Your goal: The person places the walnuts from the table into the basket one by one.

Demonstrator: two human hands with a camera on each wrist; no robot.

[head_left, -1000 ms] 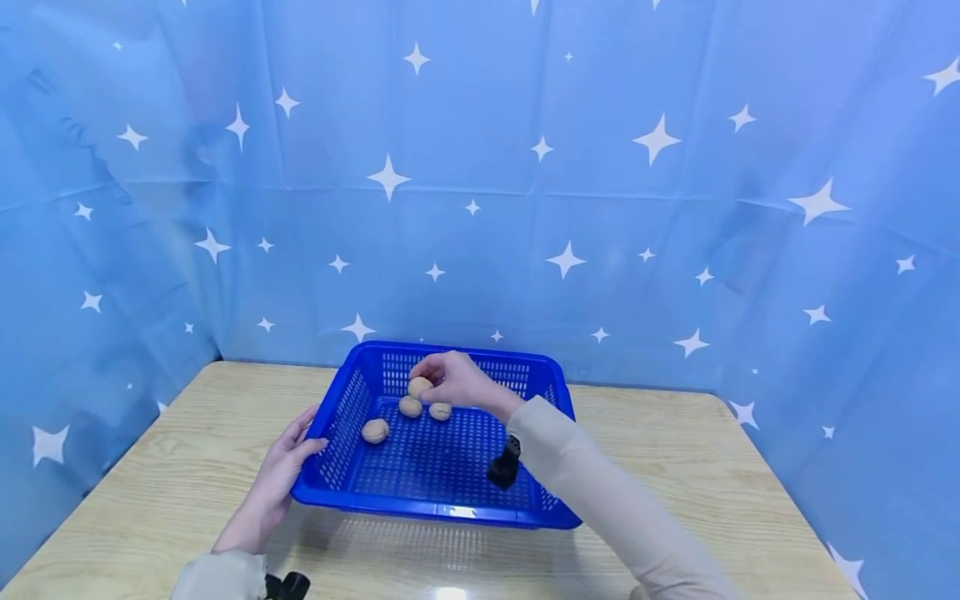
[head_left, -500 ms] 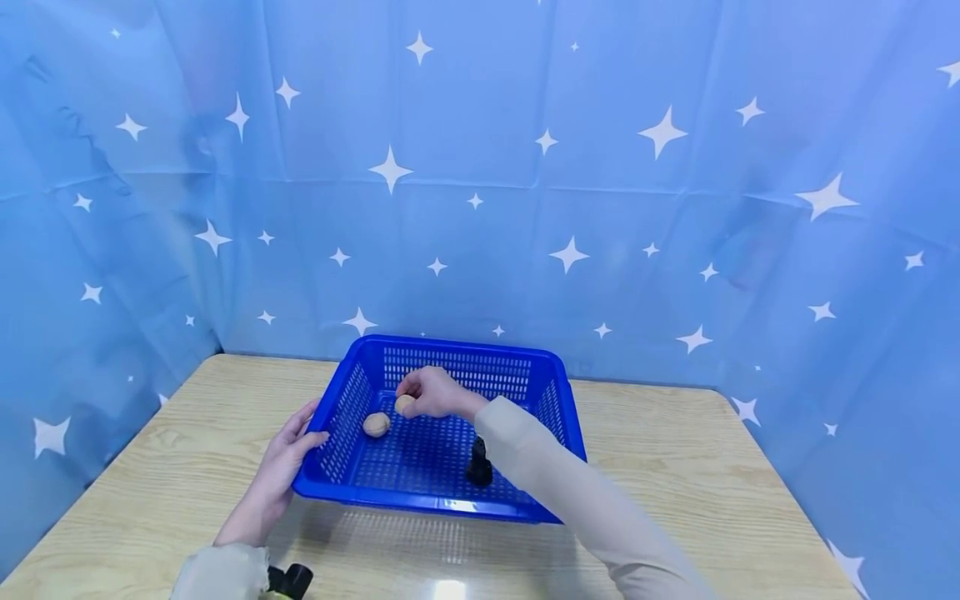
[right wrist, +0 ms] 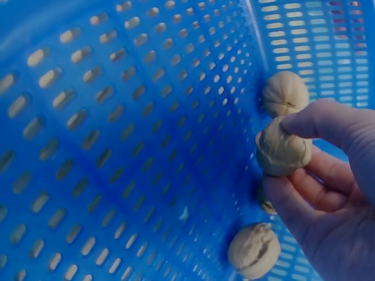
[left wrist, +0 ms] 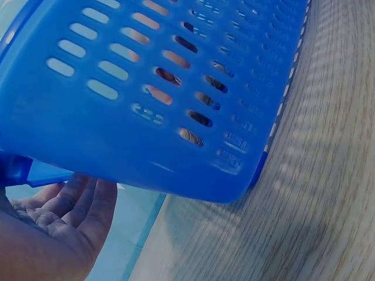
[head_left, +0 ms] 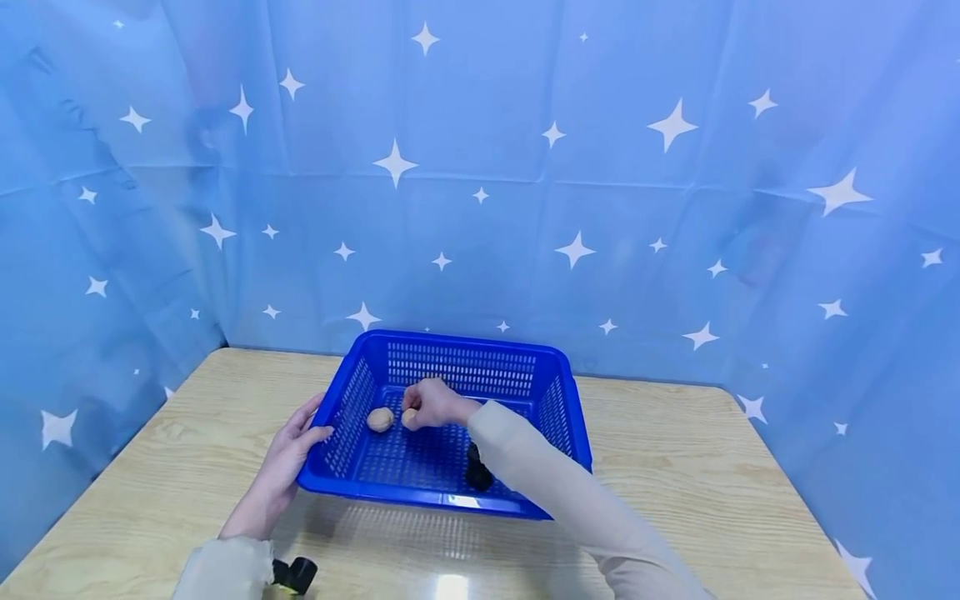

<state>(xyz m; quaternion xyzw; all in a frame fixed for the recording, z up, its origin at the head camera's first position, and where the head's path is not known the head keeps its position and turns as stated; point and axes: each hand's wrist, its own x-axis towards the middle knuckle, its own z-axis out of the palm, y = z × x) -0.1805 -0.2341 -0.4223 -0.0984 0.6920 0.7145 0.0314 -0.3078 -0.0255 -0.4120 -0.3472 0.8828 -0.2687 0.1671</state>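
Note:
Inside a blue plastic basket (head_left: 480, 342), my right hand (head_left: 435, 402) pinches a walnut (right wrist: 284, 146) between thumb and fingers. A second walnut (right wrist: 285, 93) sits right beside the held one in the right wrist view. A cracked-looking walnut (right wrist: 255, 250) lies on the other side, and one more is mostly hidden behind my fingers. From the head, one walnut (head_left: 380, 419) shows to the left of my right hand, which covers others. My left hand (head_left: 288, 450) grips the basket's left rim, thumb over the top and fingers outside; the left wrist view shows those fingers under the rim.
The basket stands on a light wood-grain table (head_left: 660, 450), its slotted walls rising around the walnuts. A blue curtain (head_left: 480, 225) with white stars hangs behind and at both sides. A black wrist camera (head_left: 477, 468) on my right arm overlaps the basket.
My right hand has moved down and slightly left with the pinched walnut, lower into the basket. It now hides walnuts seen earlier. My left hand keeps its grip on the rim.

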